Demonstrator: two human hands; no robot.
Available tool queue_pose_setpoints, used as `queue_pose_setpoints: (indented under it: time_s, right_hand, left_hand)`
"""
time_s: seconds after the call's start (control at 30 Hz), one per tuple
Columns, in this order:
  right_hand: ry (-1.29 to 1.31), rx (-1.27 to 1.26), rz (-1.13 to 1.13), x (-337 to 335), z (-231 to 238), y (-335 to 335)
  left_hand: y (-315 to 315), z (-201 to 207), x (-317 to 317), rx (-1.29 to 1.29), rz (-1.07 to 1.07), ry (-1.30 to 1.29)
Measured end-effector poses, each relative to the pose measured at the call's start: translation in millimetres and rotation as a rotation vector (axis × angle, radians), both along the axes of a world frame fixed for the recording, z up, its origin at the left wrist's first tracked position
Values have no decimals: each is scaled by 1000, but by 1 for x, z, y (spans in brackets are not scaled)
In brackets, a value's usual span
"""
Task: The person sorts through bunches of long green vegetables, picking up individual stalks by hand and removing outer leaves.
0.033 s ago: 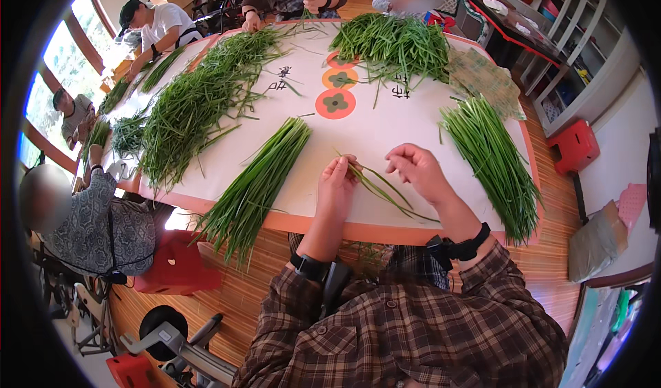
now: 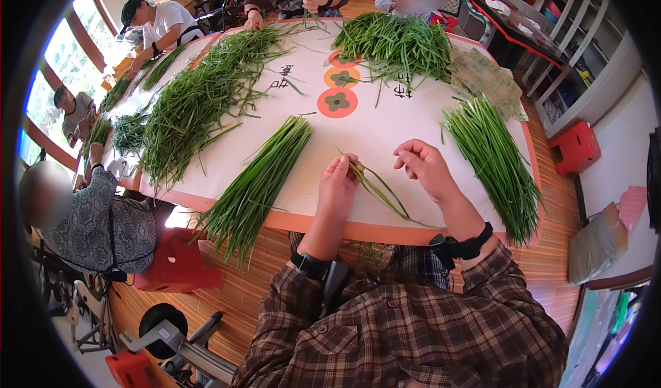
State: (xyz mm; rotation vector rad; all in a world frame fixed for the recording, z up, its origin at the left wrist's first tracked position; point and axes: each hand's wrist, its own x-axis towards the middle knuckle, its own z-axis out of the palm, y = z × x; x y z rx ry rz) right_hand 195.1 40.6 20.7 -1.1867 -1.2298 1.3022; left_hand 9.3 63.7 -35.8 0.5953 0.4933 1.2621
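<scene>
Between the thumb and fingers of my left hand a few thin chive leaves are pinched, their loose ends trailing down to the right over the table. My right hand hovers just right of them, apart from the leaves. Its fingers are bent and slightly apart, and I see nothing in them. To the left lies a neat bundle of chives, its leafy ends hanging past the table's front edge. Another bundle of chives lies along the right edge, cut ends pointing away from me.
A long loose heap of chives covers the table's left side. Another pile stands at the far side, beside a patterned cloth. Co-workers sit left and across, some handling chives. Red stools stand on the floor.
My right hand has shifted slightly up and to the right, away from the leaves. The left hand keeps its hold, and the leaves' loose ends have moved a little.
</scene>
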Motion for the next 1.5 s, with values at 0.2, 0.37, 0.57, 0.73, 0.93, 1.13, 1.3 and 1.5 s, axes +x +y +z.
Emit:
queue_pose_setpoints:
  time_s: [0.2,0.37,0.57,0.73,0.93,1.13,1.3,1.5]
  right_hand:
    - [289,-186,55,-7,-4,-2]
    - [335,-188,203,-29,-21,0]
    - [423,-145,175,-32,-37,6]
    - [446,-132,152,-29,-43,8]
    - [492,-121,127,-23,-45,8]
    - [614,-144,114,-23,-36,11]
    - [321,-46,221,-26,-38,8]
    - [381,-26,223,-25,-41,8]
  left_hand:
    - [2,0,-3,28,-103,-90]
    - [-5,10,1,145,-316,275]
    - [-14,15,5,246,-245,542]
    - [-17,26,10,279,-275,629]
    - [-16,29,8,270,-333,605]
    - [-16,22,2,257,-270,595]
    - [-15,17,7,245,-234,539]
    - [-17,19,9,295,-236,586]
